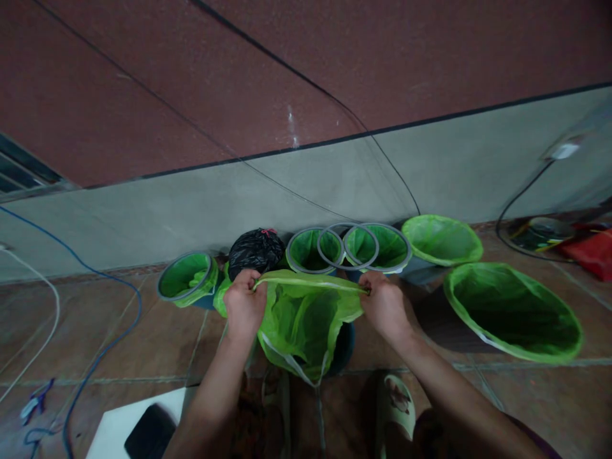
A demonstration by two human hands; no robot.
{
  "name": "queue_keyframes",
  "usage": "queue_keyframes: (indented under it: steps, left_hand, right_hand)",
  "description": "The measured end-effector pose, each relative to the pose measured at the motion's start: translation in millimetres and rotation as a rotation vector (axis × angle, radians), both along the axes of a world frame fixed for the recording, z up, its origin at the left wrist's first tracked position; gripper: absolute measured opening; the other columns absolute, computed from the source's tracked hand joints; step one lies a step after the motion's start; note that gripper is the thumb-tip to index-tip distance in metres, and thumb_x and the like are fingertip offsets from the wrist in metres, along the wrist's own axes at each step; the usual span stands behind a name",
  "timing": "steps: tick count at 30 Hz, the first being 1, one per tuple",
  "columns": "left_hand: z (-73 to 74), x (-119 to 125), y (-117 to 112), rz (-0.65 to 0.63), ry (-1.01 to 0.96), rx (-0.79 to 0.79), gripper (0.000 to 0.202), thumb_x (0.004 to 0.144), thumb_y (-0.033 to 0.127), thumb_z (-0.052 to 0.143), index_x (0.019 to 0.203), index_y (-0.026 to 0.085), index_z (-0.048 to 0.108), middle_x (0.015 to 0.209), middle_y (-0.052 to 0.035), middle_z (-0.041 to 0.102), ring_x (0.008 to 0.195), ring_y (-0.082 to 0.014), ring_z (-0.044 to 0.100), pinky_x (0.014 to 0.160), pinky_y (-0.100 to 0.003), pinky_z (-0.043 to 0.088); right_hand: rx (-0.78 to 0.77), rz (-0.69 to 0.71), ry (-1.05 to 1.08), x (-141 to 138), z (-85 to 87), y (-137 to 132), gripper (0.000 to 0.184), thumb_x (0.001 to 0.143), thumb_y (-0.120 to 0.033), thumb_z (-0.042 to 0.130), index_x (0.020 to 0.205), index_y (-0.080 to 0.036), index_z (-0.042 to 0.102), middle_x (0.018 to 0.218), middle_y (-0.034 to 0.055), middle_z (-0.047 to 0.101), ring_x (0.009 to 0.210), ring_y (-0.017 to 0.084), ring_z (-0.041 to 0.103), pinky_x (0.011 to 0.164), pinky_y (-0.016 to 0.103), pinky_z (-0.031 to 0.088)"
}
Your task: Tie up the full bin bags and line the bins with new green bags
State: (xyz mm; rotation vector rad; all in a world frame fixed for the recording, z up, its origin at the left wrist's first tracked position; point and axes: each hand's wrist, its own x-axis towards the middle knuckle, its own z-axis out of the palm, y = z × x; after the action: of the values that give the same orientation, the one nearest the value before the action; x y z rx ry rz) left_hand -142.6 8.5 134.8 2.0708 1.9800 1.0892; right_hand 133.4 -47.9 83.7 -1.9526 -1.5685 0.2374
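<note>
My left hand (245,305) and my right hand (384,305) each grip one side of the mouth of a thin green plastic bag (306,322) and stretch it open between them. The bag hangs down over a dark bin (345,347) on the tiled floor right in front of me. Both hands are closed on the bag's rim, fingers curled over the edge. A tied black rubbish bag (255,250) sits just behind my left hand.
Several small bins lined with green bags stand along the wall: one at left (185,277), two with grey rings (313,250) (382,245), and larger ones at right (442,239) (514,312). Cables run over floor and wall. A white board (119,424) lies bottom left; my sandal (396,401) shows below.
</note>
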Motion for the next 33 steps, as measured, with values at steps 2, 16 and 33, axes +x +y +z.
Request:
queue_keyframes:
  steps: [2,16,33]
  left_hand:
    - [-1.3,4,-2,0.014,0.012,-0.03,0.008,0.077,0.022,0.059,0.083,0.019,0.064,0.062,0.004,0.06,0.057,-0.0122,0.056,0.06,-0.022,0.039]
    - [-32.4,62,-31,-0.39,0.092,-0.142,0.013,0.082,0.017,0.062,0.093,0.021,0.066,0.084,-0.0009,0.07,0.072,-0.0139,0.064,0.068,-0.023,0.043]
    - [-17.6,49,-21,-0.383,-0.077,0.037,0.017,0.074,0.004,0.051,0.075,0.02,0.055,0.075,0.0007,0.058,0.076,-0.0137,0.057,0.072,-0.024,0.044]
  right_hand:
    - [-0.089,-0.009,-0.042,2,-2.6,0,0.02,0.07,-0.009,0.057,0.087,-0.018,0.063,0.091,0.0064,0.064,0.072,0.019,0.061,0.066,0.029,0.044]
    - [0.189,0.391,0.032,-53,2.4,2,0.014,0.084,-0.012,0.055,0.084,-0.021,0.065,0.085,0.0051,0.066,0.087,0.021,0.061,0.082,0.035,0.049]
    - [0.389,0.108,0.144,-32,16.1,3,0.017,0.081,-0.01,0.044,0.07,-0.023,0.046,0.071,-0.001,0.051,0.067,0.014,0.052,0.065,0.025,0.04]
